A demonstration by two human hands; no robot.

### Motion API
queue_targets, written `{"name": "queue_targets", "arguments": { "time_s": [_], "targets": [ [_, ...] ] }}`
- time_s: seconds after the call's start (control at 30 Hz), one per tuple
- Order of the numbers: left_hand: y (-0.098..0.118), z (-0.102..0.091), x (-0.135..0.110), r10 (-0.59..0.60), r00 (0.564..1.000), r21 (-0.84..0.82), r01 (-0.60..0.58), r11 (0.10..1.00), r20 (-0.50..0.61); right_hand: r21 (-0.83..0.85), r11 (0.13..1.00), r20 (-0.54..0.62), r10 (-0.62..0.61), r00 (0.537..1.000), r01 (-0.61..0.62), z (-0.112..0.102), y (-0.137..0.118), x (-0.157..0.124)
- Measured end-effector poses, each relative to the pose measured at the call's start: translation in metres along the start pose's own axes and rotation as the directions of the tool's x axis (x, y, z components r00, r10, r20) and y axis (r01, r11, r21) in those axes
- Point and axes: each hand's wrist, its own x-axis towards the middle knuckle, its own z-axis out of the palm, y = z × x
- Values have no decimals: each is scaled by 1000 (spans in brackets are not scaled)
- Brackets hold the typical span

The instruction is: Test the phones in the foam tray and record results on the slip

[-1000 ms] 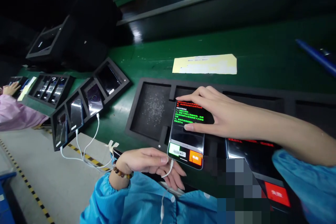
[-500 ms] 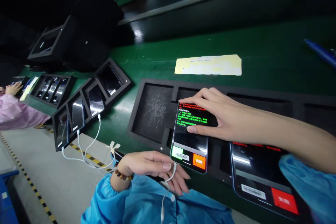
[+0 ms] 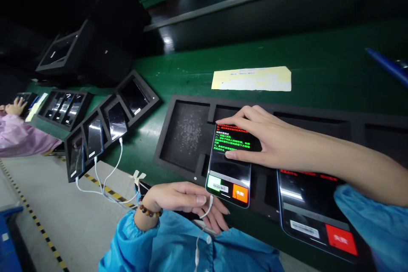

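Observation:
A lit phone (image 3: 230, 169) with green and red text, a green button and an orange button lies in a slot of the long black foam tray (image 3: 188, 129). My right hand (image 3: 259, 138) grips its upper end, thumb on the screen and fingers over the top edge. My left hand (image 3: 186, 202) sits just below the phone's bottom edge, pinching the plug end of a white cable (image 3: 206, 209) between thumb and forefinger. A beaded bracelet (image 3: 148, 211) circles that wrist. A second lit phone (image 3: 314, 216) with a red button lies in the tray to the right.
A yellow paper slip (image 3: 251, 79) lies on the green belt beyond the tray. To the left stand foam trays (image 3: 105, 129) of phones with white cables plugged in. A co-worker's hand (image 3: 14, 106) and pink sleeve are at far left. A blue rod (image 3: 387, 66) crosses the right edge.
Almost nothing has moved. My right hand keeps its hold on the phone, and my left hand stays with the cable plug close under the phone's bottom edge. The camera view shifted slightly.

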Motion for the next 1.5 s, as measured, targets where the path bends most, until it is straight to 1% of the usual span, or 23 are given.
{"name": "queue_targets", "arguments": {
  "time_s": [0.1, 0.3, 0.43, 0.6, 0.77, 0.9, 1.0, 1.1, 1.2, 1.27, 1.33, 1.4, 1.43, 1.5],
  "targets": [
    [-2, -1, 0, -9, 1000, -7, 9, 1000, -12, 1, 1000, -8, -5, 1000, 5, 0, 0, 0],
    [-1, -1, -1, -26, 1000, 30, 26, 999, -18, 0, 1000, -16, 1, 1000, -1, 0, -1, -1],
    [-1, 0, -2, -48, 998, 55, 50, 997, -38, -2, 1000, 2, 2, 1000, -2, 1, 0, -1],
    [-2, -1, -2, -37, 999, 51, 38, 998, -29, -3, 1000, -52, 13, 999, -13, 3, -2, -1],
    [-3, -2, -2, -29, 999, 44, 30, 999, -34, 3, 1000, -17, 7, 1000, -7, 1, -4, 1],
    [-4, -2, -3, -34, 999, 57, 36, 998, -38, -74, 997, -105, -15, 994, 7, 12, -12, -2],
    [-5, -2, -2, -35, 998, 50, 38, 998, -47, -182, 982, -177, -74, 981, 41, 27, -25, -6],
    [-5, -2, -1, -16, 1000, 13, 16, 1000, -25, -292, 955, -202, -115, 973, 52, 39, -41, -8],
    [-1, -2, -1, 4, 1000, -21, -4, 1000, 4, -353, 935, -191, -101, 976, 28, 43, -52, -7],
    [1, 0, 0, -1, 1000, -28, 2, 1000, 10, -329, 944, -167, -67, 984, 8, 37, -54, -6],
    [3, 5, 0, -12, 999, -27, 11, 1000, -31, -242, 970, -142, -6, 990, -29, 25, -50, -4],
    [1, 14, 0, -6, 990, -15, 4, 1000, -141, -126, 989, -144, 62, 988, -80, 7, -41, -4],
    [-1, 19, 1, -1, 977, 3, 1, 1000, -211, -72, 992, -159, 94, 983, -106, -3, -36, -5],
    [-6, 31, 3, 21, 934, 44, -5, 999, -356, 1, 988, -200, 154, 968, -157, -23, -24, -9]
  ]
}}
